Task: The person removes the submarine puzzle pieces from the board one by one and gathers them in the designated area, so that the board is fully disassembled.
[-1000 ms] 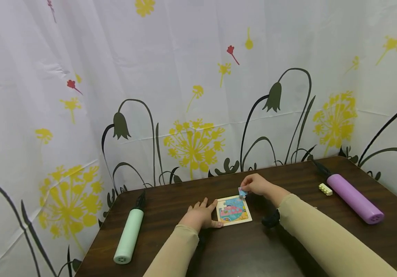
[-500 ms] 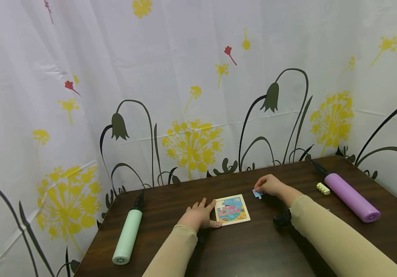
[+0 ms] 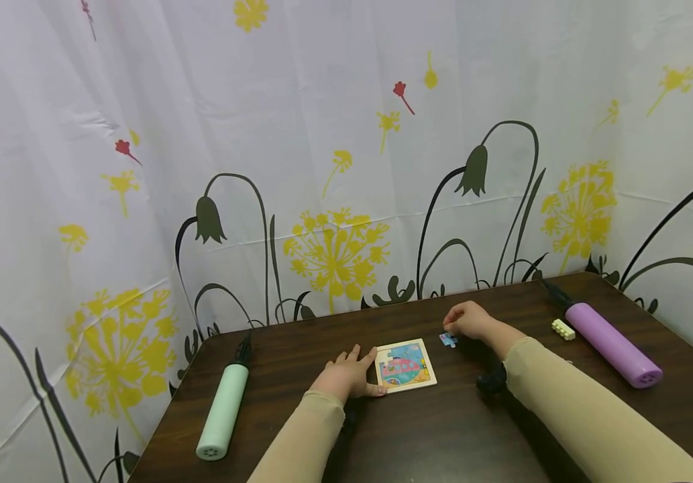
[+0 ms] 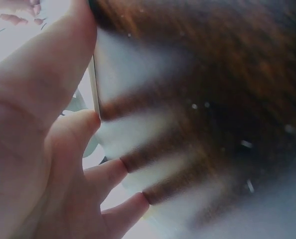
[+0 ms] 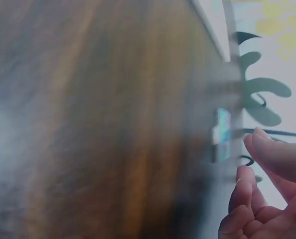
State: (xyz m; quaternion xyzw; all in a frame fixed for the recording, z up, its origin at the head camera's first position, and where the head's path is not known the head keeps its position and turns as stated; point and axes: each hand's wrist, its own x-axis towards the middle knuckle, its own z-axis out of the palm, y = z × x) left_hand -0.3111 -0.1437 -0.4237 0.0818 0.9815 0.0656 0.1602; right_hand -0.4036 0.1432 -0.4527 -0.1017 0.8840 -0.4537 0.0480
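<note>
A small square puzzle in a pale wooden frame lies on the dark table. Its picture is blue and pink, with a bare pale patch at the upper left. My left hand rests beside it with fingers spread, thumb at the near left corner and index finger along the left edge. To the right of the frame, a blue jigsaw piece lies on the table. My right hand is just behind that piece; in the right wrist view its thumb and loosely bent fingers stand apart, with the piece away from them.
A mint-green hand pump lies at the left. At the right lies a purple hand pump, with a pale yellow toy brick next to it. A flower-printed curtain hangs behind the table.
My right hand has moved right, away from the puzzle's upper right corner, carrying the jigsaw piece, and has let go of it on the table. My left hand has stayed at the frame.
</note>
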